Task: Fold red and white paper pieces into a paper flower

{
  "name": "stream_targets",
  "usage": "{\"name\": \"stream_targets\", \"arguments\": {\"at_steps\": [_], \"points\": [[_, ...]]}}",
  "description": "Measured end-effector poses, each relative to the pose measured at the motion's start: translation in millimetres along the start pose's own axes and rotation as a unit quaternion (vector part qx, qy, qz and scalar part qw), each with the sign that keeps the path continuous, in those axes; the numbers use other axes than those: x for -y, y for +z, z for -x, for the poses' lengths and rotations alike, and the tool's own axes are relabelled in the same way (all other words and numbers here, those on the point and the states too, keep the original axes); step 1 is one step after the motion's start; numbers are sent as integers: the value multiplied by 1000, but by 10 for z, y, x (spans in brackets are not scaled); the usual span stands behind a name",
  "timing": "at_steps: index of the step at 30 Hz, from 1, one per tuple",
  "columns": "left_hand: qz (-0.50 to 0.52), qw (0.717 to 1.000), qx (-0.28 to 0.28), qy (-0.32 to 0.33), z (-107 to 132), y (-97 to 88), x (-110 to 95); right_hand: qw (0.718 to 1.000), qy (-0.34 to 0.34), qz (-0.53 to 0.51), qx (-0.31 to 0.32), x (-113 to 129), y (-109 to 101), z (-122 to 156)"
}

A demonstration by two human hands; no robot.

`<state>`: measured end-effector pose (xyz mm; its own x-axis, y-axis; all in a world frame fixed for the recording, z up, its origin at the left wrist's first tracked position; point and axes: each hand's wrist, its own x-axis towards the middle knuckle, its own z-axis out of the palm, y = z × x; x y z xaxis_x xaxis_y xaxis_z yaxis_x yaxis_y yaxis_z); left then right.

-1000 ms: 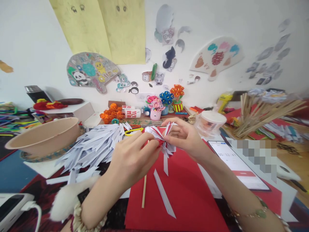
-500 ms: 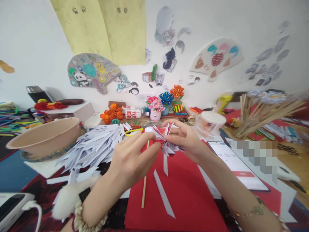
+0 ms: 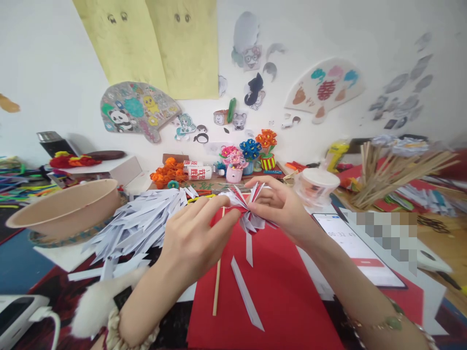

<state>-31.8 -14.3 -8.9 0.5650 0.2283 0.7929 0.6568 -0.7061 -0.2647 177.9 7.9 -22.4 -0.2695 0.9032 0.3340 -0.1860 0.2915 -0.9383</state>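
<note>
Here's the folded paper bundle, held above the red sheet, my right hand pinching its middle! My left hand is at its edge, thumb and forefinger parted, gripping nothing I can see. Plenty of folds are gathered, apparently well along; a loose strip and a wooden stick lie below, unattached. A big heap of strips sits left on the crowded tabletop, and painted fans brighten the white wall.

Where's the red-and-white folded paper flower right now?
Just right of the head view's centre: the flower is in the right hand, beside the left hand, above the flat red paper.
</note>
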Motion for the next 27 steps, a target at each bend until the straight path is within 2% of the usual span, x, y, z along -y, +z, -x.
{"name": "stream_targets", "arguments": {"at_steps": [3, 7, 10, 14, 20, 27], "points": [[70, 995, 9, -70, -27, 0, -31, 1000, -22, 12, -7, -11, 12, -1], [156, 969, 21, -190, -60, 5, -90, 998, -44, 26, -28, 0, 41, 7], [193, 951, 32, -241, -70, 10, -104, 998, -51, 34, -26, 23, 66, 17], [218, 943, 22, -249, -77, 15, -87, 997, -53, 46, -23, 44, 83, 23], [227, 954, -4, -196, -93, 4, -103, 999, -31, 42, 3, 41, 78, 18], [245, 947, -11, -206, -81, 14, -84, 999, 40, -19, 9, 28, 70, -2]]}}
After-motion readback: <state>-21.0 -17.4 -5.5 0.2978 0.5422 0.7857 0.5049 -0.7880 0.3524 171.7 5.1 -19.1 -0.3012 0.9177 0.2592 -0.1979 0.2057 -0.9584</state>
